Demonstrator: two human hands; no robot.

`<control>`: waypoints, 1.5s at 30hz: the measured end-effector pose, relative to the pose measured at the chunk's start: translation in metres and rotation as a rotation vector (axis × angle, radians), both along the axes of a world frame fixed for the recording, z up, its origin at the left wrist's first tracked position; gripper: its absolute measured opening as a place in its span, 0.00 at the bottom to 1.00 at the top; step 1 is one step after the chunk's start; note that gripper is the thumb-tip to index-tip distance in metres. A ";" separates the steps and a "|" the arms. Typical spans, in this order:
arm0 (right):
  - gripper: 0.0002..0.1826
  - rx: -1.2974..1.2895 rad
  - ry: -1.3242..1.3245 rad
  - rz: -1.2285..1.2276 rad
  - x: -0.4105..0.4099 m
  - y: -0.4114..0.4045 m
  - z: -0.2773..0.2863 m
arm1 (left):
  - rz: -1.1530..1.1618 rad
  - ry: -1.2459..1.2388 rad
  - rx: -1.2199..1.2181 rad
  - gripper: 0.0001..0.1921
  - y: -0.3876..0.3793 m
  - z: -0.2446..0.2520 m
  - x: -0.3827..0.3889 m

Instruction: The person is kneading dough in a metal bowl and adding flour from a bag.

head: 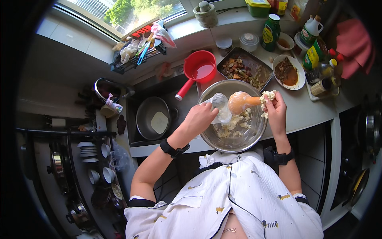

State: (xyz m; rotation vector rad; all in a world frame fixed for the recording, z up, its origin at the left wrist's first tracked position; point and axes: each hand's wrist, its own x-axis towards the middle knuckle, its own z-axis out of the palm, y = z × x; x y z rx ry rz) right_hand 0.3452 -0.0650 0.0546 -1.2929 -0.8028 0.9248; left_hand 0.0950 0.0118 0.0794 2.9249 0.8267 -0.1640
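Observation:
My left hand grips a clear plastic cup tilted over a wide stainless steel bowl. White powder, apparently flour, clings inside the cup. My right hand holds the handle end of an orange-brown scoop with a rounded head, dusted white. Sticky pale dough is stuck around my right fingers and the handle. The scoop's head is beside the cup's mouth, above the bowl. Crumbly dough pieces lie in the bowl, partly hidden by the cup and scoop.
Behind the bowl are a red plastic water dipper, a rectangular tray of cooked food and a white dish with brown sauce. Left is a sink with a metal basin. Bottles crowd the right; a stone mortar stands on the sill.

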 end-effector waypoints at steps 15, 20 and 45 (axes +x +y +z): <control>0.09 -0.166 -0.300 -0.008 -0.002 -0.034 -0.054 | -0.285 0.446 -0.008 0.03 0.014 0.001 0.098; 0.09 -0.202 -0.315 -0.013 -0.005 -0.038 -0.057 | -0.364 0.523 -0.026 0.03 0.010 -0.007 0.102; 0.05 -0.064 -0.086 -0.004 0.000 -0.033 -0.006 | -0.006 0.110 -0.290 0.12 0.023 0.059 0.006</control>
